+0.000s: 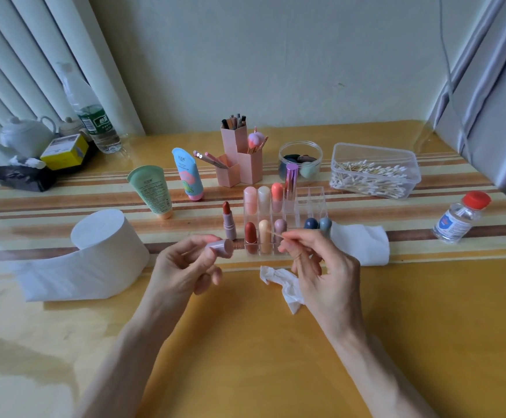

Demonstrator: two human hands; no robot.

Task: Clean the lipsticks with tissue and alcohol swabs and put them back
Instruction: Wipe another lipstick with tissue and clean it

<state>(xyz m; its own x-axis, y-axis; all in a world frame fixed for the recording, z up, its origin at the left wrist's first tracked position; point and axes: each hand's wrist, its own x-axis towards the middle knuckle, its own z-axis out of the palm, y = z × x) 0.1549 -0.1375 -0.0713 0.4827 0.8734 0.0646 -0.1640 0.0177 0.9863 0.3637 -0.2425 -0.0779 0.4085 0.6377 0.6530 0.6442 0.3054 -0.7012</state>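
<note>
My left hand (182, 265) grips a mauve lipstick cap (221, 247), its open end turned toward the right. My right hand (321, 267) pinches a thin cotton swab (271, 233) that points left toward the cap. An uncapped red lipstick (228, 220) stands upright on the table just left of the clear organizer (310, 200), which holds several capped lipsticks. A crumpled tissue (285, 283) lies under my right hand. A folded tissue (358, 244) lies to the right of the organizer.
A toilet paper roll (107, 239) sits at the left with a loose sheet trailing. A box of cotton swabs (372, 170) and an alcohol bottle (459, 218) stand at the right. Two cream tubes, pink brush holders (239, 158) and a sponge jar stand behind.
</note>
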